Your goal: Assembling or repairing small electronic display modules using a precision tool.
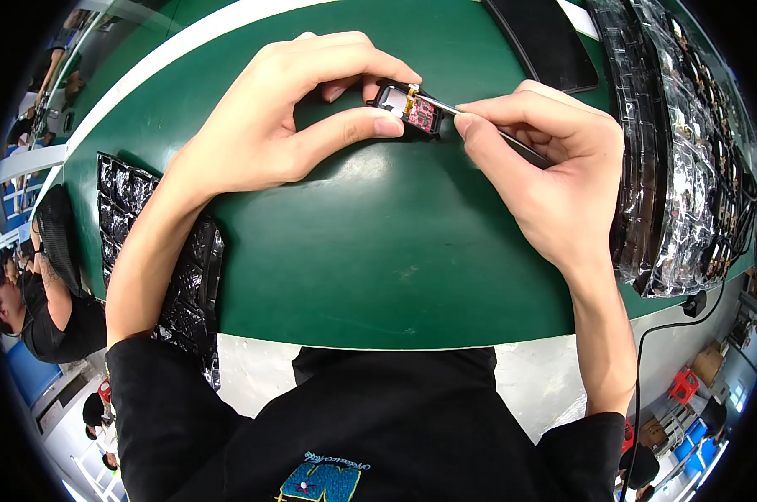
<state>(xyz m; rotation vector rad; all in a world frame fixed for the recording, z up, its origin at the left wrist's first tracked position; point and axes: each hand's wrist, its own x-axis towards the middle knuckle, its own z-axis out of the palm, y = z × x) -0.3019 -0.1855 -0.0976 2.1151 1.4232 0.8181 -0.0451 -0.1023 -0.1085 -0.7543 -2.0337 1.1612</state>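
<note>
Between the thumb and fingers of my left hand (291, 117) is a small black device housing (434, 124), its inside facing up. A red circuit board, a silvery block and a yellowish flex strip show in it. My right hand (554, 159) grips a slim metal tweezers-like tool (512, 142) like a pen. The tool's tip reaches the yellowish strip at the housing's upper edge; whether it pinches the strip is too small to tell. Both hands are held above the green tabletop (395, 251).
Stacked clear plastic trays (671, 151) with small parts stand at the right, beside a black cable (640, 360). A flat black panel (546, 42) lies at the far right. Black plastic blister sheeting (196, 276) lies under my left forearm. Another person (56, 301) sits at the left.
</note>
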